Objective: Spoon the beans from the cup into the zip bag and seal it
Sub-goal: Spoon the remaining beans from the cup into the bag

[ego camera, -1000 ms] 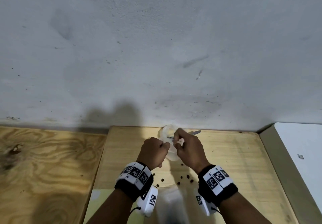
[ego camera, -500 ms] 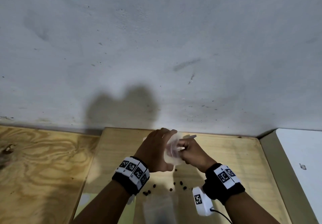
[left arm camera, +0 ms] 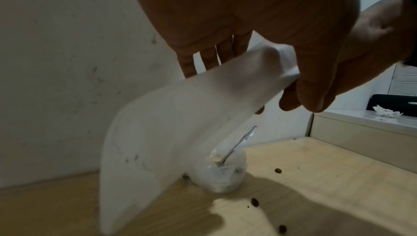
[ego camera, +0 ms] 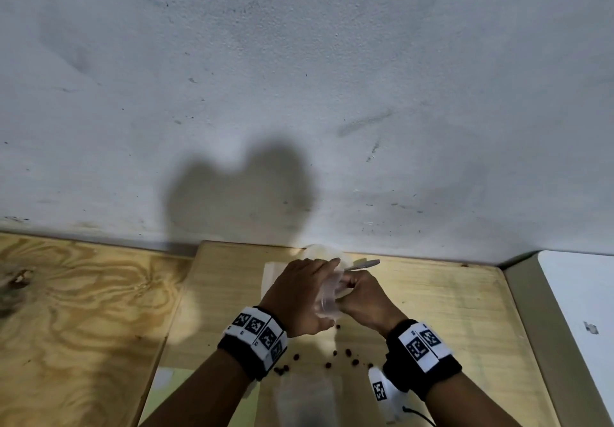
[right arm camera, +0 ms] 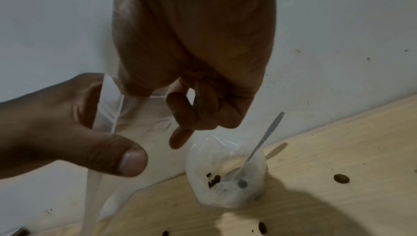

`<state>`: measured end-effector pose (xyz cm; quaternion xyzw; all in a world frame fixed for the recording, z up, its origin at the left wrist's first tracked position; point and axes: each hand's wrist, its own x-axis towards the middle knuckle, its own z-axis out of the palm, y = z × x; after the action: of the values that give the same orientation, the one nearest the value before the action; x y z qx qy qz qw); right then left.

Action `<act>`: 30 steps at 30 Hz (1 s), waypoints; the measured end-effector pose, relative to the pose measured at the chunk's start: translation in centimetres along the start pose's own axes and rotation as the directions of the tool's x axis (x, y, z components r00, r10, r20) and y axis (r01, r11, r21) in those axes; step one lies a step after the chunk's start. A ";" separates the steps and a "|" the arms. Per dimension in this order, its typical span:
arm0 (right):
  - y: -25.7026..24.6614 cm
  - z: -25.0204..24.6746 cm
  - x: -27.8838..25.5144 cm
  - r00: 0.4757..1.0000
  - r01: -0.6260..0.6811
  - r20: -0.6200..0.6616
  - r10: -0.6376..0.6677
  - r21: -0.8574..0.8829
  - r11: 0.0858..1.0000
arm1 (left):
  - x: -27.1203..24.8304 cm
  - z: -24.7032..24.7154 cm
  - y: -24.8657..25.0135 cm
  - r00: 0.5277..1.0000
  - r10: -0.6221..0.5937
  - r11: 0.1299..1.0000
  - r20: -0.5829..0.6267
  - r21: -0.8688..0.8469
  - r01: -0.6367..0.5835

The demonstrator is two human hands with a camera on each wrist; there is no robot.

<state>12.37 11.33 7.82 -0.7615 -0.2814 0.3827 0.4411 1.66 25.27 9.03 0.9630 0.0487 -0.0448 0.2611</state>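
Note:
A translucent zip bag (ego camera: 327, 297) hangs upright between my hands, above the light wooden table (ego camera: 448, 310). My left hand (ego camera: 309, 283) wraps its top from the left, thumb in front and fingers behind. My right hand (ego camera: 362, 297) pinches the bag's top edge (right arm camera: 155, 95) with thumb and curled fingers. In the left wrist view the bag (left arm camera: 169, 123) droops down to the table. Behind it, by the wall, stands the clear cup (right arm camera: 225, 177) with a metal spoon (right arm camera: 264, 138) leaning in it and a few dark beans at its bottom. What is inside the bag does not show.
Several loose beans (ego camera: 347, 353) lie scattered on the table in front of my wrists. The grey wall (ego camera: 299, 94) rises right behind the cup. A white counter (ego camera: 581, 293) borders the table on the right, plywood (ego camera: 83, 310) on the left. Another clear plastic piece (ego camera: 305, 396) lies at the near edge.
My left hand has gone from a fist pinching the bag to a hand spread along its side. Both hands and the bag have drawn slightly away from the cup.

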 end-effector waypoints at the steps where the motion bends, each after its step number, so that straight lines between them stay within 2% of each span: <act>1: 0.0 0.1 0.0 1.000 -0.016 -0.008 0.016 -0.006 1.000 | -0.1 0.1 -0.1 1.000 -0.025 0.999 0.014 -0.036 0.025; 5: 0.9 0.6 0.3 0.998 -0.060 0.037 0.060 -0.009 0.998 | -0.5 0.6 -1.0 0.994 -0.094 0.976 0.063 -0.191 0.105; 8: 1.3 0.8 0.3 0.995 -0.087 0.059 0.085 0.027 0.996 | -0.6 0.9 -2.1 0.993 -0.114 0.957 0.030 -0.267 0.118; 12: 1.2 0.8 0.9 0.982 -0.186 0.082 0.173 0.205 0.961 | -0.3 2.2 -3.0 0.995 -0.095 0.963 0.041 -0.249 0.102; 15: 1.5 1.2 1.5 0.978 -0.203 0.089 0.187 0.216 0.955 | 0.0 3.0 -3.3 0.991 -0.132 0.958 0.020 -0.253 0.133; 17: 1.9 1.3 1.9 0.977 -0.212 0.031 0.211 0.232 0.949 | 0.3 3.0 -3.7 0.984 -0.179 0.953 0.010 -0.249 0.175; 18: 2.2 1.2 2.1 0.973 -0.203 -0.057 0.225 0.266 0.942 | 0.5 3.0 -4.1 0.976 -0.217 0.945 0.012 -0.247 0.213; 19: 2.6 1.0 2.2 0.950 -0.177 -0.199 0.239 0.285 0.942 | 0.6 2.9 -4.5 0.965 -0.262 0.933 0.018 -0.252 0.258; 20: 3.4 0.8 2.3 0.893 -0.152 -0.372 0.255 0.285 0.946 | 0.9 2.9 -4.9 0.949 -0.313 0.912 0.030 -0.269 0.309; 21: 4.4 0.6 2.5 0.809 -0.147 -0.512 0.290 0.302 0.942 | 1.1 2.8 -5.3 0.931 -0.364 0.885 0.038 -0.297 0.358; 22: 5.4 0.3 2.7 0.715 -0.182 -0.595 0.367 0.348 0.920 | 1.3 2.8 -5.8 0.908 -0.417 0.847 0.044 -0.343 0.406; 23: 6.2 0.0 2.8 0.636 -0.240 -0.614 0.468 0.419 0.876 | 1.6 2.7 -6.2 0.882 -0.468 0.799 0.057 -0.399 0.450; 24: 6.9 -0.3 3.1 0.597 -0.294 -0.578 0.556 0.488 0.822 | 1.9 2.7 -6.7 0.858 -0.505 0.748 0.091 -0.450 0.488; 25: 7.5 -0.5 3.5 0.599 -0.336 -0.523 0.607 0.524 0.783 | 2.1 2.7 -7.0 0.843 -0.520 0.708 0.140 -0.481 0.517; 27: 7.9 -0.6 4.4 0.660 -0.344 -0.450 0.601 0.530 0.775 | 2.8 2.8 -7.7 0.827 -0.502 0.676 0.251 -0.482 0.557; 30: 7.9 -0.6 5.4 0.701 -0.249 -0.505 0.503 0.488 0.837 | 3.6 2.9 -8.1 0.813 -0.478 0.687 0.333 -0.435 0.582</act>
<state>16.54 11.61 -0.77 -0.7834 0.1237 0.2441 0.5580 4.06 30.98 2.06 0.7909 0.3109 -0.1967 0.4891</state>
